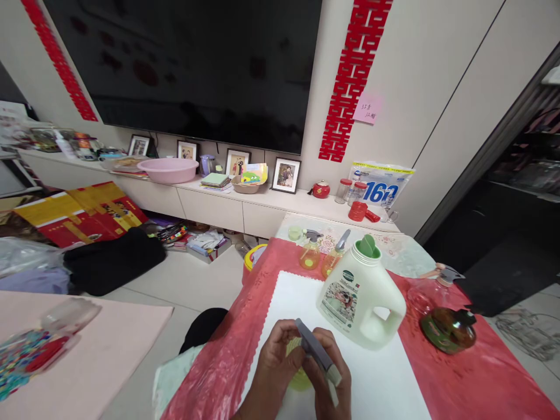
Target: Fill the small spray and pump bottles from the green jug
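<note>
My right hand [332,370] is closed around a grey spray head [312,347]. Thumb and fingers of my left hand [276,364] are curled round the other side of it. Beneath them a small bottle with yellowish liquid [301,382] shows partly; my fingers hide its neck, so I cannot tell whether the head sits on it. Just behind my hands, a pale green detergent jug [361,297] stands uncapped on a white sheet [293,291], a green spout [368,246] in its mouth. Two spray bottles with amber liquid [310,258] stand to the jug's left.
On the red table cover [481,379] at right are a clear pink spray bottle [431,294] and a brown pump bottle [447,331]. A small green cap [294,233] lies at the back. Left, a pink table [131,326] holds a box of colourful pieces [26,359].
</note>
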### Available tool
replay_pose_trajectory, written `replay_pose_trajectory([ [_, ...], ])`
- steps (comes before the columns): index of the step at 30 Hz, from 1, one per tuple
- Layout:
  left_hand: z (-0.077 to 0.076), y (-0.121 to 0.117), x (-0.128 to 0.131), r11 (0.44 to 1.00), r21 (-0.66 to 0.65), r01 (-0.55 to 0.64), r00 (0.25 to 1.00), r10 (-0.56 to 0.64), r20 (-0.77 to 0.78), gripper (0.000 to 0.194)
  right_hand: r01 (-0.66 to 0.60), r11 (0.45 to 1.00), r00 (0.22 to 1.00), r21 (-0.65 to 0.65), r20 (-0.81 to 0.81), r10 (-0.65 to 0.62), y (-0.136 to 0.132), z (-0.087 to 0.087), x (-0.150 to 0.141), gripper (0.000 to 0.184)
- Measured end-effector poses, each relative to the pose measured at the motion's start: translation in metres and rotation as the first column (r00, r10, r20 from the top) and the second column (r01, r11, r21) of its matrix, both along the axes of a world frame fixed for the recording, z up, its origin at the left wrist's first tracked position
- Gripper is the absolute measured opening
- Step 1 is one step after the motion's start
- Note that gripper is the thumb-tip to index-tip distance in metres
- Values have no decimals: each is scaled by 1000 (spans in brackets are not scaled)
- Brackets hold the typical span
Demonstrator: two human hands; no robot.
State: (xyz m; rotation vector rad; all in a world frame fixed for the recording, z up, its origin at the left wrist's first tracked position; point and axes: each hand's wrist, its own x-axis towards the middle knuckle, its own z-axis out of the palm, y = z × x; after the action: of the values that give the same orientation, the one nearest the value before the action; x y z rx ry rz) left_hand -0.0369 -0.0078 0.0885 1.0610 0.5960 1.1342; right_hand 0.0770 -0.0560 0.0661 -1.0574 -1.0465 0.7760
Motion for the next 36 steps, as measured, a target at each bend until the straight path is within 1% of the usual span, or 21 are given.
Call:
replay_pose_trajectory([
  [2, 3, 0, 1, 1000, -13, -2, 1000, 2, 7, 27, -32, 999, 999, 7, 23, 32, 0, 1, 2, 27],
  [5, 4, -2, 2, 999, 32, -15, 1000, 16, -14, 24, -106, 994, 993, 22, 60, 105, 0, 2, 7, 36],
  [7, 1, -3, 3, 998, 56, -31, 999, 33, -36, 23, -151, 988, 985, 16, 83, 149, -1, 3, 11, 40],
  [9, -5, -3, 4, 996, 72, -57, 996, 61, -64, 23, -169, 986, 981, -5, 92, 169, -2, 6, 14, 41],
  [12, -12, -3, 4, 992, 73, -102, 990, 109, -93, 26, -160, 987, 984, -25, 69, 162, -1, 10, 15, 38],
  [14, -14, -3, 3, 992, 58, -112, 989, 116, -87, 27, -152, 988, 988, -17, 33, 153, 1, 10, 15, 34],
  [19, -7, -2, -1, 997, 20, -80, 993, 81, -89, 28, -111, 993, 992, 32, -49, 112, 6, 4, 11, 33],
  [22, -2, 0, -4, 999, 14, -46, 997, 47, -69, 33, -99, 994, 993, 39, -63, 101, 7, 4, 8, 34],
  [26, -2, 0, -5, 1000, -25, -16, 999, 15, -38, 36, -158, 987, 987, 16, -37, 158, 3, 12, 8, 36],
  [29, -6, -1, -2, 998, -58, 5, 1000, -6, -7, 39, -217, 976, 976, -3, -16, 217, 1, 14, 12, 44],
  [32, -9, -4, 2, 999, -54, -11, 999, 13, 31, 44, -220, 976, 975, -9, -21, 220, 1, 10, 16, 44],
  [36, -10, -7, 2, 1000, -20, -8, 997, 10, 80, 42, -175, 985, 984, -7, -41, 174, 4, -2, 15, 39],
])
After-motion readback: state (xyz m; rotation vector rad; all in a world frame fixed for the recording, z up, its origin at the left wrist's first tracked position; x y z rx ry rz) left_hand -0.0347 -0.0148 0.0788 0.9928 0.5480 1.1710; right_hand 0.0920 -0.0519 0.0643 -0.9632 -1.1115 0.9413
